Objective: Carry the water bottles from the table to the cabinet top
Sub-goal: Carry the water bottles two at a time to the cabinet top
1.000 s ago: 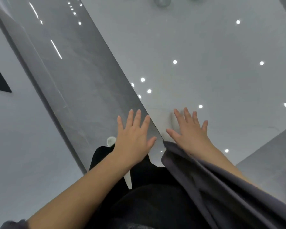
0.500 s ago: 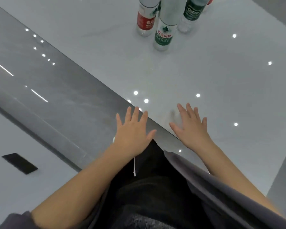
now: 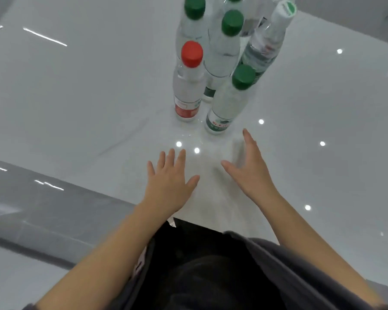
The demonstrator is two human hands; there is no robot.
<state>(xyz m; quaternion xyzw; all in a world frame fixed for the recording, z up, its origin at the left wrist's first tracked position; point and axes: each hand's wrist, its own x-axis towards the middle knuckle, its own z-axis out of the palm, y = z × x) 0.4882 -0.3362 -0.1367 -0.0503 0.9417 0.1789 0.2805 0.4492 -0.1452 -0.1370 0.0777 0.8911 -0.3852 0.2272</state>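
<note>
Your left hand (image 3: 169,182) and right hand (image 3: 251,168): spread, empty, above table (image 3: 76,104). Water bottles (image 3: 213,63) clustered upright at 12 o'clock, none lifted. Task looks barely begun; cabinet unseen.

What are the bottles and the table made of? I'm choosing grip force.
Red-capped bottle and its neighbours: clear, thin plastic by the look, see-through walls, printed label bands, matte screw caps. Table: pale, polished, stone-like or lacquered; it mirrors ceiling lights sharply, so probably slick.
</note>
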